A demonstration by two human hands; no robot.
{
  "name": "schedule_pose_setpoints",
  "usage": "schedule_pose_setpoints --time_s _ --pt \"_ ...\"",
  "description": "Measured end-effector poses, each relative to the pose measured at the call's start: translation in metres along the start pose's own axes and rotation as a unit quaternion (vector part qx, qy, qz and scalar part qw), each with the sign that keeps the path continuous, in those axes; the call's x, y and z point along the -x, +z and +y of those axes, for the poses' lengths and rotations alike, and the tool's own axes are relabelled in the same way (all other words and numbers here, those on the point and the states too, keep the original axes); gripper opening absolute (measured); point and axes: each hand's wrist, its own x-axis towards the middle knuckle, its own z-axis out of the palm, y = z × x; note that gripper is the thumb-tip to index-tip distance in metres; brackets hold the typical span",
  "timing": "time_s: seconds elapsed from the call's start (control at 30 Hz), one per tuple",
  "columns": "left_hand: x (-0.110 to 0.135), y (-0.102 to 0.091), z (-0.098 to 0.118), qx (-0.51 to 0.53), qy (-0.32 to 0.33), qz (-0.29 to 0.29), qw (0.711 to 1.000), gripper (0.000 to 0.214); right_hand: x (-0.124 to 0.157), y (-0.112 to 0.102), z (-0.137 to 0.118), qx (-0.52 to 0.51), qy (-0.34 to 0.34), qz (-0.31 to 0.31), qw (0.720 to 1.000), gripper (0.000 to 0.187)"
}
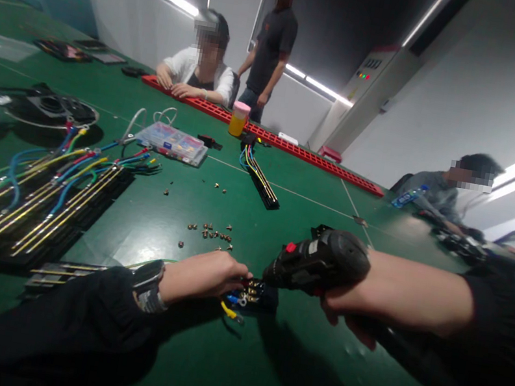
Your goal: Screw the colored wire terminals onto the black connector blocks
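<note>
right hand (372, 291) wrapped around a black drill (325, 260), gripping it firmly. drill nose points left, its front end right by the far side of a small black block (266, 300) with brass screws; touching or apart, cannot tell. block sits on the green table (217, 377), left of the right hand and just past the left hand's fingertips. left hand (209, 272) is nearer, fingers bent and close together at the block's left end; what they pinch, if anything, is hidden. drill's long axis runs roughly side to side, in from the right, facing the left fingertips. blue wire end (234, 299) and yellow wire end (230, 312) hang out on the near side of the block. rod strip (67, 270) runs leftward below the left wrist; join to block covered. loose screws (217, 235) scattered beyond the left hand.
</note>
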Motion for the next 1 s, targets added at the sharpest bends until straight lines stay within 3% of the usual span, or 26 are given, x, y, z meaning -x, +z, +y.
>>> schedule_pose_setpoints --time_s 0.7,0.83,1.0 --pt "0.001 0.0 0.001 -0.024 0.007 0.01 1.0 0.019 -0.001 0.002 -0.005 0.013 -0.017 -0.022 1.0 0.006" --pt "0.0 0.002 0.0 -0.043 0.004 0.008 0.999 0.019 -0.003 0.003 -0.007 0.005 -0.026 -0.033 0.999 0.045" --pt "-0.001 0.004 -0.003 -0.049 0.006 0.011 0.999 0.021 -0.004 0.002 -0.011 0.013 -0.029 -0.041 0.999 0.048"
